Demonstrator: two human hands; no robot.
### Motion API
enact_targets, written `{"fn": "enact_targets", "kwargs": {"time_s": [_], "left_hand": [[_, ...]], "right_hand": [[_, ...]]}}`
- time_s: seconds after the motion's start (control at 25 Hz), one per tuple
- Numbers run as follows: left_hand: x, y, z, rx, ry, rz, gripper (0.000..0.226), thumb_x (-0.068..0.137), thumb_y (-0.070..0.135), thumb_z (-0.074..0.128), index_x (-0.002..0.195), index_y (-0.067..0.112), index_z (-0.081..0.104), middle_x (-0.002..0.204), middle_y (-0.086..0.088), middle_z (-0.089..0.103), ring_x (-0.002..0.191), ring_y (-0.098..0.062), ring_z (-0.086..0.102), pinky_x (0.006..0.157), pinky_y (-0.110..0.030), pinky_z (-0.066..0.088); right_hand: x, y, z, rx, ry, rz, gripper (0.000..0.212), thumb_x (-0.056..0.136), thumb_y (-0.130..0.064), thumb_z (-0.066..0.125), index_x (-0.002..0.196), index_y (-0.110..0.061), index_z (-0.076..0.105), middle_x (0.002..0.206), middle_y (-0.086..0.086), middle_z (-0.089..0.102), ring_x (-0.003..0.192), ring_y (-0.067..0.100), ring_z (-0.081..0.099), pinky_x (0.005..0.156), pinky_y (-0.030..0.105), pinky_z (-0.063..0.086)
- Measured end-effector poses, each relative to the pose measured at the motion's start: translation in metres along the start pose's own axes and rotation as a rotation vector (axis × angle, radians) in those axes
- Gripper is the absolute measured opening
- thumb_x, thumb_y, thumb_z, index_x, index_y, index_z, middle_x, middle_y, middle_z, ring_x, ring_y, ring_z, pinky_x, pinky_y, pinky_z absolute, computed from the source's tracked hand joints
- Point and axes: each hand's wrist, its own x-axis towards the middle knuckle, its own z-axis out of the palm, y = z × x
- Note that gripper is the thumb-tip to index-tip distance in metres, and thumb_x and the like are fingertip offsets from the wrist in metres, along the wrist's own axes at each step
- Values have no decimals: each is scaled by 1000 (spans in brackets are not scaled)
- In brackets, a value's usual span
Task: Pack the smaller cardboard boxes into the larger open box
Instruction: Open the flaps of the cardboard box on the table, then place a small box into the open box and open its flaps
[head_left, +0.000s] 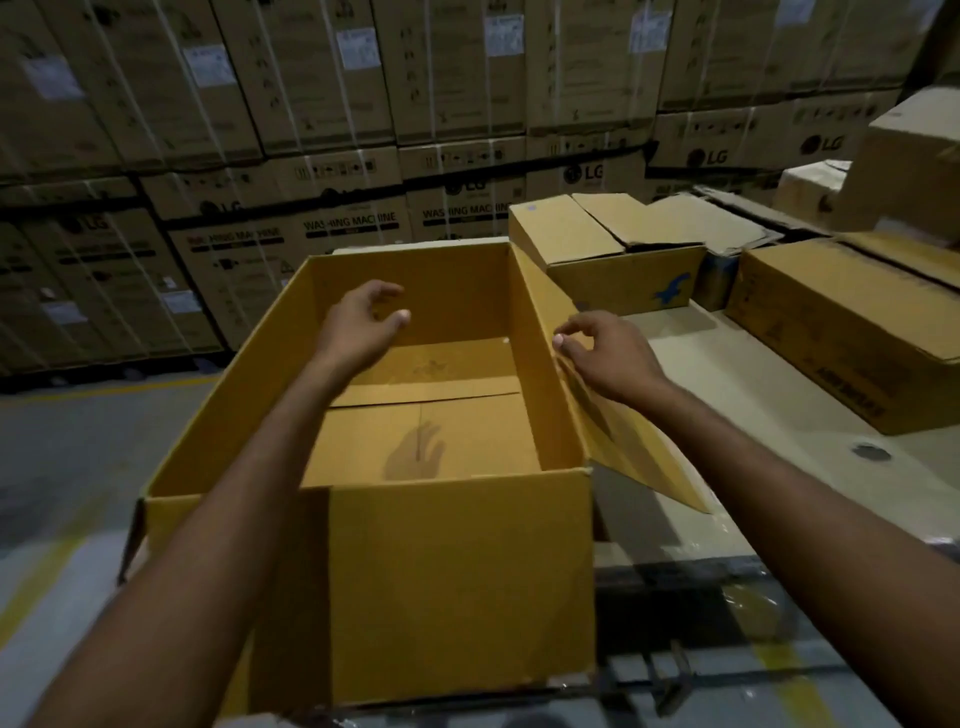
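- Reaching over the big box (457, 582), both bare arms come in from the bottom edge; the box stands open-topped at centre, its floor bare cardboard with a hand shadow on it.
- Left hand (358, 325) hovers above the box interior near the far wall, fingers curled loosely, thumb apart from them, gripping nothing.
- Right hand (605, 353) sits at the box's right wall, fingertips pinched toward the top edge where the right flap (639, 452) folds outward and down; whether it actually grips the cardboard or only touches it, cannot tell.
- Small box (605, 254) lies beyond the right hand, just past the big box's far right corner, top flaps partly lifted, a blue bird mark on its near side. Not touched by either hand.
- Long box (841, 332) lies farther right on the same pale table (727, 395), well apart from both hands; print on its side too dim to read.
- More cartons (904, 171) at the upper right are cut off by the frame edge.
- Wall of stacked cartons (332, 156) behind, strapped, some lettered "WASHING MACHINE"; labels too blurred to read.
- Big box's left flap is mostly hidden behind the left arm.
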Motion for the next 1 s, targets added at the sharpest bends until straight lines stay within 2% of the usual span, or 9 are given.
{"fn": "enact_targets", "kwargs": {"time_s": [0.12, 0.2, 0.36, 0.52, 0.72, 1.0], "left_hand": [[-56, 83, 74, -232, -75, -18, 41, 97, 29, 66, 137, 33, 58, 146, 7, 52, 133, -14, 47, 96, -38, 48], [-86, 121, 116, -312, -61, -30, 42, 96, 29, 68, 137, 34, 57, 147, 9, 52, 134, -13, 45, 96, -37, 47], [-111, 170, 177, -381, -18, 60, 42, 97, 29, 68, 137, 33, 58, 143, 14, 55, 130, -6, 47, 100, -32, 43], [-97, 196, 218, -480, -40, 78, 38, 98, 28, 67, 135, 33, 58, 140, 14, 57, 123, -1, 49, 102, -30, 45], [-55, 211, 264, -584, -88, 42, 37, 97, 32, 68, 133, 36, 58, 129, 21, 55, 125, -4, 49, 96, -29, 43], [0, 221, 313, -629, -49, -73, 36, 96, 33, 69, 129, 37, 56, 136, 13, 55, 127, -9, 49, 102, -34, 46]], "right_hand": [[-17, 36, -32, 105, 43, -10, 23, 99, -40, 64, 116, -28, 75, 123, -6, 71, 113, 11, 64, 90, 38, 55], [-24, 58, -53, 156, 51, -2, 21, 98, -36, 66, 113, -26, 76, 116, -9, 74, 105, 8, 66, 89, 36, 56], [-28, 107, -84, 213, 74, 56, 17, 97, -32, 68, 111, -26, 76, 101, -14, 72, 95, 3, 67, 86, 33, 57], [-15, 147, -91, 215, 85, 94, 19, 98, -30, 67, 114, -26, 75, 107, -10, 75, 96, 4, 68, 87, 32, 58], [16, 175, -100, 195, 68, 109, 21, 97, -30, 67, 116, -25, 76, 107, -10, 75, 96, 2, 66, 79, 23, 51], [80, 217, -104, 176, 77, 140, 23, 99, -27, 68, 120, -25, 74, 111, -11, 73, 101, 3, 64, 82, 21, 46]]}}
